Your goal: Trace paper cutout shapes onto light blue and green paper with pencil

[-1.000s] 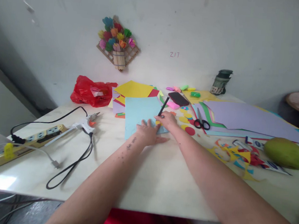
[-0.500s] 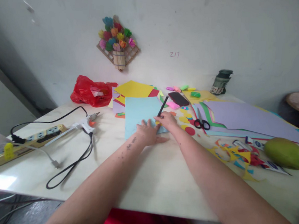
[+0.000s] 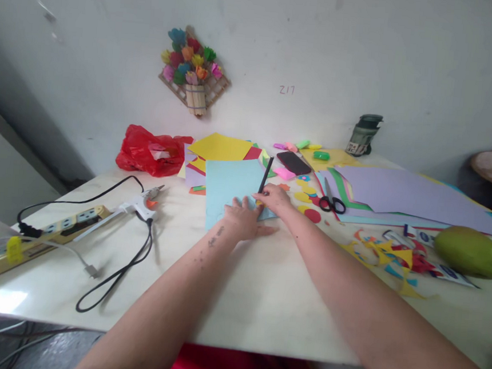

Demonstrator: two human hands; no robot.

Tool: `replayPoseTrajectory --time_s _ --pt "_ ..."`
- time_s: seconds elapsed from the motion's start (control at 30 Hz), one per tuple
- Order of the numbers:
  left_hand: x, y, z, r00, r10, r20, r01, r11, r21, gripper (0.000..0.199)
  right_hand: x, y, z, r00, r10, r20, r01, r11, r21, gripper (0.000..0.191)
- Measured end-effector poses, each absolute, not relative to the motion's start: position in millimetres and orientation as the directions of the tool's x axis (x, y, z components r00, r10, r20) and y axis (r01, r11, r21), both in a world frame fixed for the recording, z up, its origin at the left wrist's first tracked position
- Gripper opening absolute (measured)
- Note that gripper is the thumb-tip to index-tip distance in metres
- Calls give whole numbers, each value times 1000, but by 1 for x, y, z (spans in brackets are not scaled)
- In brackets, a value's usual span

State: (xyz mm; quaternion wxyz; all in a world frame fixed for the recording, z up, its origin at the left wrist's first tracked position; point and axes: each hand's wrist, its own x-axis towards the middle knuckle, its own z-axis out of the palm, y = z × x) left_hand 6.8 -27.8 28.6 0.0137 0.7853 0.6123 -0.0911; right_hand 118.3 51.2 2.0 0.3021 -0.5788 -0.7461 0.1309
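A light blue sheet of paper (image 3: 229,183) lies on the white table, a little left of centre. Spread flat on its lower right part is my left hand (image 3: 243,219), fingers apart, pressing the paper. My right hand (image 3: 274,198) pinches a black pencil (image 3: 266,175) that stands nearly upright, its lower end hidden by the fingers. A small bit of yellow (image 3: 258,203) shows between the two hands, too small to make out fully. Red and yellow paper circles (image 3: 313,215) lie just right of my right hand, with black-handled scissors (image 3: 332,204) beyond them.
To the left are a glue gun (image 3: 143,204) with its looped cord and a power strip (image 3: 52,233). A red plastic bag (image 3: 152,152), a phone (image 3: 294,163) and a bottle (image 3: 364,136) stand farther back. On the right lie purple paper (image 3: 413,193), paper scraps (image 3: 403,258) and a green mango (image 3: 471,252).
The top of the pencil has tipped slightly to the left, becoming more upright, and my right hand has shifted only a little. My left hand stays in place on the paper.
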Motion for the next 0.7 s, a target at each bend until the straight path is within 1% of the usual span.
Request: replayPoseTrajectory --time_s 0.17,0.5,0.57,0.7 --pt "7 -28 29 232 957 -174 964 -250 -92 88 119 51 2 -163 943 290 780 303 -548 33" --pt "6 -25 26 242 957 -156 962 -258 -89 89 119 47 8 -177 949 261 772 298 -561 31" --pt "6 -25 26 238 959 -153 963 -254 -91 89 120 49 6 -145 951 274 758 285 -586 32" --pt "6 -26 27 240 960 -144 963 -254 -93 87 122 57 -4 -52 946 320 675 270 -687 31"
